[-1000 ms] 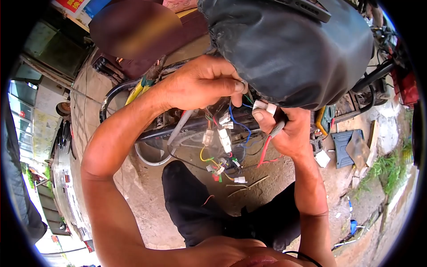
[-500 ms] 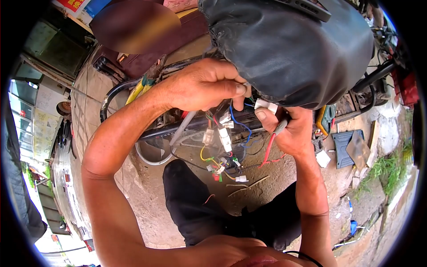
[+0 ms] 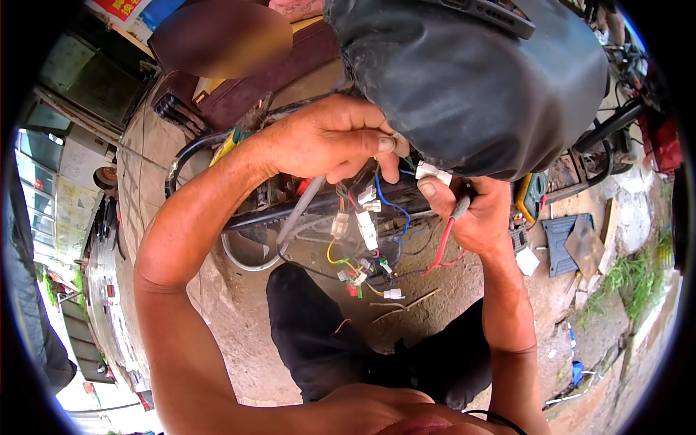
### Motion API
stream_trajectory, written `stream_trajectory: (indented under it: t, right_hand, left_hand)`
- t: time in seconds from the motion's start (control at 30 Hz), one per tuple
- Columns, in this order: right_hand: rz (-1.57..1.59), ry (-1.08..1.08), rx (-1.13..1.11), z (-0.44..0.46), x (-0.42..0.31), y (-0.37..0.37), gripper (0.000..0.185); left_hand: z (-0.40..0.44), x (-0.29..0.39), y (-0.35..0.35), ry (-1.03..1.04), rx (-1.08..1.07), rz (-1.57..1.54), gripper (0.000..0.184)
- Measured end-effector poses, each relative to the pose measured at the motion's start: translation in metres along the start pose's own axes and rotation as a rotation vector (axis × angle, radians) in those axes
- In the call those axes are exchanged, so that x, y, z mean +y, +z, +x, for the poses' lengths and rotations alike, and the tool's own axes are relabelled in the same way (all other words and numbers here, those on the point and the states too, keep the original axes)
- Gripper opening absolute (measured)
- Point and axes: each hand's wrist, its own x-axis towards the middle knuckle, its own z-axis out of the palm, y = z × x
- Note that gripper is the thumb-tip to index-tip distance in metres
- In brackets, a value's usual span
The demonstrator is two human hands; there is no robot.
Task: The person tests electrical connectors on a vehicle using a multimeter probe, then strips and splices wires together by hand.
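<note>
My right hand grips a white plastic block connector under the rim of a smooth black padded seat.
From my remote post I see pale Chinese characters on a red sign, cropped at the upper left and too partial for me to read whole; the right fingers are clamped on the connector, a red wire crossing that palm, while the thumb and forefinger of my left hand press together at the seat's edge, on what I cannot tell; loose white connectors on coloured wires hang between the hands, near a black tubular metal frame, above bare brown ground with green grass at the right.
</note>
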Motion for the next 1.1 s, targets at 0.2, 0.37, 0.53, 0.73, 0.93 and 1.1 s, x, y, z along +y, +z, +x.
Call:
stream_trajectory:
  t: [0.2,0.37,0.53,0.73,0.93,1.1]
  right_hand:
    - [0.017,-0.010,0.001,0.0019,-0.0019,0.0001,0.019]
    - [0.016,-0.033,-0.007,0.0007,0.0011,0.0003,0.019]
    - [0.076,-0.027,0.008,-0.0001,-0.0028,0.0019,0.020]
    - [0.027,-0.015,0.030,-0.0010,-0.0055,0.0013,0.019]
    - [0.035,-0.011,0.040,-0.0002,-0.0063,0.0010,0.018]
    - [0.003,-0.094,0.043,0.0011,-0.0015,0.0018,0.017]
  left_hand:
    - [0.0006,0.0050,-0.0028,-0.016,-0.023,0.006,0.026]
    - [0.0018,-0.0001,-0.0071,-0.024,-0.041,-0.050,0.027]
    - [0.0020,0.0005,-0.0062,-0.015,-0.039,-0.056,0.028]
    - [0.0009,0.0014,-0.0052,-0.026,-0.027,-0.061,0.028]
    - [0.0016,0.0039,-0.0053,-0.048,-0.022,-0.059,0.027]
    - [0.0014,0.0001,-0.0023,-0.079,0.033,-0.050,0.024]
